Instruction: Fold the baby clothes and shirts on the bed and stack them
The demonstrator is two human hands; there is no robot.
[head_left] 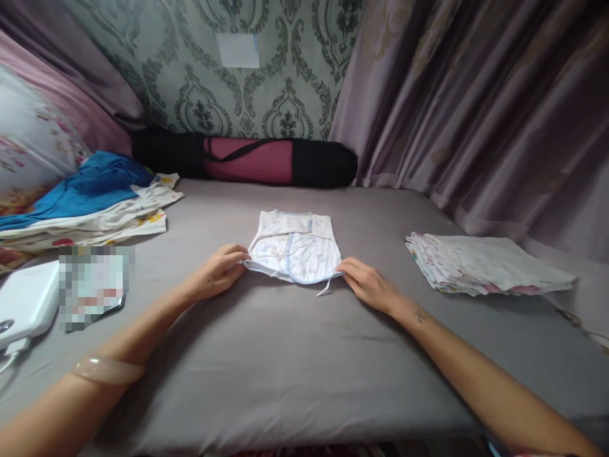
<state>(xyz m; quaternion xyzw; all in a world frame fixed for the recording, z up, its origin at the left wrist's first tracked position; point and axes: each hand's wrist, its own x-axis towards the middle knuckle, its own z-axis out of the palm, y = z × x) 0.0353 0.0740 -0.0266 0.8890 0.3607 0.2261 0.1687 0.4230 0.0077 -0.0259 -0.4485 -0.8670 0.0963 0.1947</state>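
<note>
A: What is lying in the middle of the bed point(304, 355)?

B: A small white baby garment point(294, 255) with pale blue trim, already doubled over. It is resting flat on the grey sheet, between the two hands.

A: And the hands?

B: The left hand point(219, 271) is pinching the near left corner of the cloth; the right hand point(368, 287) is holding the near right corner, where a loose tie is trailing. Both sets of fingers are closing on fabric, not lying slack.

A: What would make this fold a good one?

B: In my judgement, keeping both corners level, pulling the hem taut, and tucking the tie in. The finished pile of folded cloths point(485, 264) is lying well apart on the right; unsorted clothes point(95, 206) are lying far left.
</note>
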